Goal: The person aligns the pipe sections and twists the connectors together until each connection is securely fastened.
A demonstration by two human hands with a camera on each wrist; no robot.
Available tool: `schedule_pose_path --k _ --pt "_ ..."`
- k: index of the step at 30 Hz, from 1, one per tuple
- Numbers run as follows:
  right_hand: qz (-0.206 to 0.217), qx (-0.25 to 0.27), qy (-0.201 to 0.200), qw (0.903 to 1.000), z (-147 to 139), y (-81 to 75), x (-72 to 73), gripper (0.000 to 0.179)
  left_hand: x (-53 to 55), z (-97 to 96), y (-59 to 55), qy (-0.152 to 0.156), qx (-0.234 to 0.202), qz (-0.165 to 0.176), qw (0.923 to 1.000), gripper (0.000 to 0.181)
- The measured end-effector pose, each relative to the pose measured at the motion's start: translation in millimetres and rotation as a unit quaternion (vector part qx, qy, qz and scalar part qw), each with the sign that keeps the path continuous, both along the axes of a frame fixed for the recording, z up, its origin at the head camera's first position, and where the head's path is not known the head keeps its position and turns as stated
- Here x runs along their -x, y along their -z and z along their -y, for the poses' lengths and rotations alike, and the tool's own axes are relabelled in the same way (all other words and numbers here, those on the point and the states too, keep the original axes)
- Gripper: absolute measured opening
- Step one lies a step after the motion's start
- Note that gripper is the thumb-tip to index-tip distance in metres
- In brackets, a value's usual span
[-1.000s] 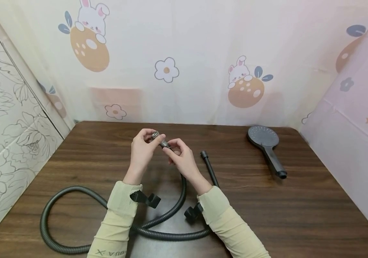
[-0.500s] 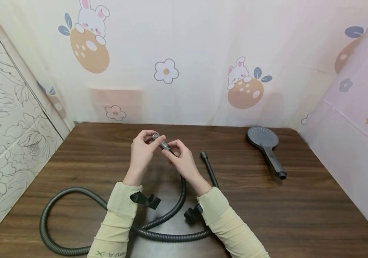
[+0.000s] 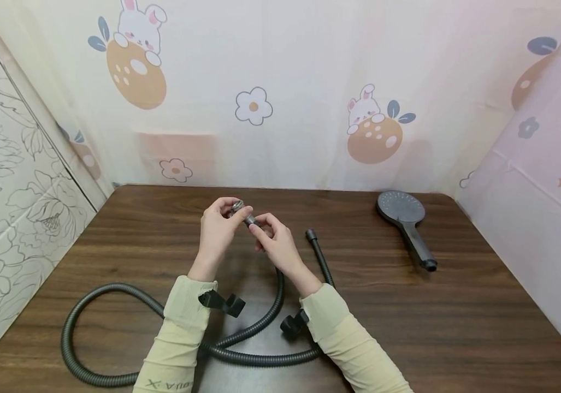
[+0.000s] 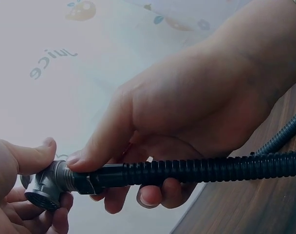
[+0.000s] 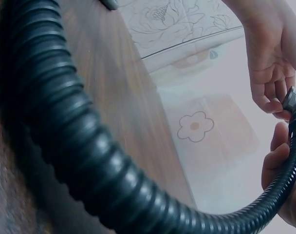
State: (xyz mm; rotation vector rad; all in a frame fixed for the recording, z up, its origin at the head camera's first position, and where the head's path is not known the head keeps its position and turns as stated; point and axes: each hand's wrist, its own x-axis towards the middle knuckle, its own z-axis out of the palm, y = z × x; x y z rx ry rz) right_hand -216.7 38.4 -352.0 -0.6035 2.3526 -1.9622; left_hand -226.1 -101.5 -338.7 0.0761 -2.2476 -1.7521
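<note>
My left hand point(image 3: 213, 234) holds a small grey metal elbow fitting point(image 4: 43, 187) with a round opening, thumb and fingers about its body. Bare thread point(image 4: 66, 176) shows between the fitting and the dark nut point(image 4: 84, 182) on the end of a black ribbed shower hose point(image 4: 211, 168). At that nut my right hand point(image 3: 281, 245) grips the hose end, thumb on top and fingers curled beneath. Both hands are raised over the back of the table, and the hose hangs from them in the right wrist view.
The rest of the hose loops across the wooden table point(image 3: 457, 327) under both forearms. Its other end point(image 3: 311, 236) lies right of my right hand. A dark grey shower head point(image 3: 400, 207) lies face up at the back right. A patterned curtain point(image 3: 300, 71) hangs behind the table.
My right thumb and fingers have shifted slightly at the nut. The left hand keeps its hold on the elbow fitting, and the hose and shower head lie as before.
</note>
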Motion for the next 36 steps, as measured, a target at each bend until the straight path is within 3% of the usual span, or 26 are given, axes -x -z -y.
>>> schedule_pose_path --k 2,9,15,27,36 --pt "-0.002 -0.005 -0.004 1.0000 -0.2 -0.5 0.3 0.021 0.6 -0.5 0.4 -0.002 0.010 -0.005 0.9999 0.032" --pt "0.036 0.042 -0.051 0.9972 -3.4 24.6 22.6 0.026 -0.8 -3.1 -0.3 0.007 0.037 -0.039 0.9985 0.025" --pt "0.075 0.086 -0.071 0.9909 -2.4 21.8 22.8 0.025 0.1 -1.1 -1.3 0.013 0.027 -0.034 0.9990 0.028" --pt "0.071 0.045 -0.077 0.9935 -1.9 24.9 23.4 0.026 3.2 6.2 2.3 0.011 0.020 -0.022 0.9995 0.030" --pt "0.071 0.049 -0.079 0.9932 -3.8 24.7 23.0 0.026 6.1 7.8 5.1 0.016 0.012 -0.011 0.9997 0.027"
